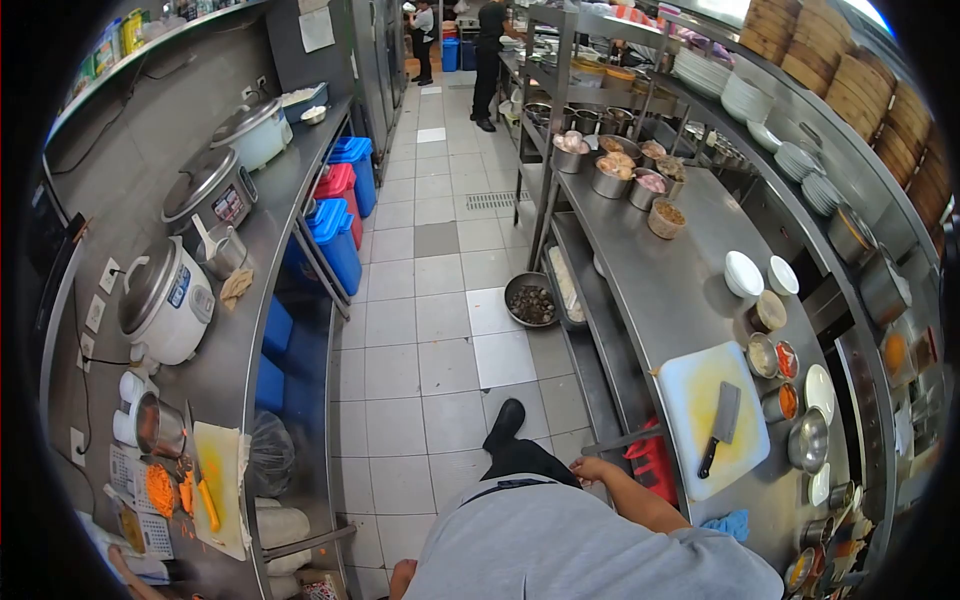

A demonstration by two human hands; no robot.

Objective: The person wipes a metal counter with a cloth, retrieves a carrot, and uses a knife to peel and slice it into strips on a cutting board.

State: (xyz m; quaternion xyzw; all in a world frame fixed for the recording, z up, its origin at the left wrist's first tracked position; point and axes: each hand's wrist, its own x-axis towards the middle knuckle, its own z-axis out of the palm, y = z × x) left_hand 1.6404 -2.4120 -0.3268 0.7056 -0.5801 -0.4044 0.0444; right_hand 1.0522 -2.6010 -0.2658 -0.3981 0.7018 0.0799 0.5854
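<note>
My right hand (590, 470) hangs beside my right thigh, its fingers loosely bent with nothing visible in them. Only a small part of my left hand (402, 577) shows at the bottom edge; its fingers are hidden. To the right of my right hand, a cleaver (728, 412) with a black handle lies on a white cutting board (690, 375), which is stained yellow. A red plastic bag (652, 465) hangs at the shelf below that counter. A blue cloth (732, 524) lies near the board's lower corner.
Rice cookers (168, 305) line the left counter, with shredded carrot (160, 488) and a yellow-handled knife (207, 500) nearer. A co-worker's arm (128, 572) enters there. A wok (531, 300) sits on the tiled floor (395, 380). Another person (489, 60) stands farther along the aisle.
</note>
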